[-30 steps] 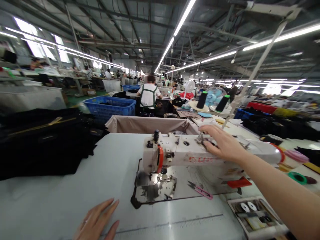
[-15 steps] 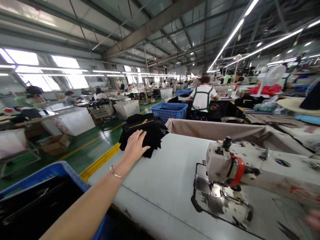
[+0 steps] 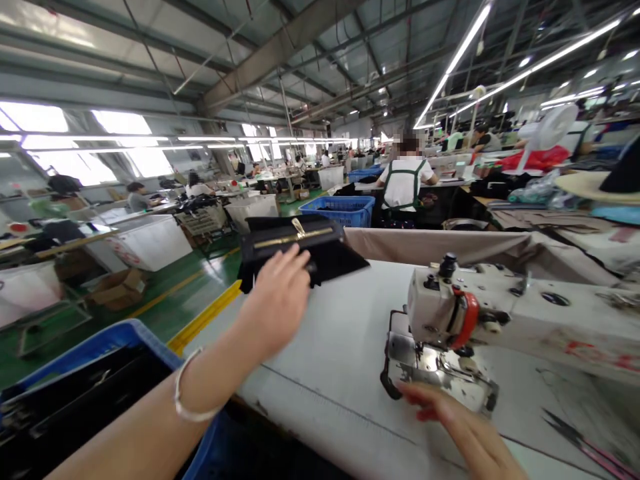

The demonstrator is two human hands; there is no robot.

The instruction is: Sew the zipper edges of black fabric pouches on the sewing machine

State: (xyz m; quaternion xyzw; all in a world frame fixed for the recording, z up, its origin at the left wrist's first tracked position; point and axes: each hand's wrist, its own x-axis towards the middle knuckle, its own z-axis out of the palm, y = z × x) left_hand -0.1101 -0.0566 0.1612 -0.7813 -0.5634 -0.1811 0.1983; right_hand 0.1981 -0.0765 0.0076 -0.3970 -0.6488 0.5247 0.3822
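Observation:
My left hand (image 3: 277, 300) grips the near edge of a black fabric piece (image 3: 333, 257) with a gold zipper and pull (image 3: 299, 229). That piece is raised and tilted over the other black pieces at the table's far left corner. Low in front of the sewing machine (image 3: 440, 313) hovers my right hand (image 3: 455, 417), its fingers apart and nothing in them. The machine's metal plate lies just beyond those fingers. Both hands are over the white table (image 3: 320, 360).
Scissors (image 3: 583, 440) lie at the table's right. A blue basket (image 3: 135, 333) with black pieces stands at lower left. Beige cloth (image 3: 425, 247) lines the table's far edge. A person (image 3: 404, 180) sits beyond, beside another blue basket (image 3: 345, 210).
My left hand has closed on a zippered black piece and drawn it nearer, lifted from the stack. My right hand has come in from the right edge to the machine's front.

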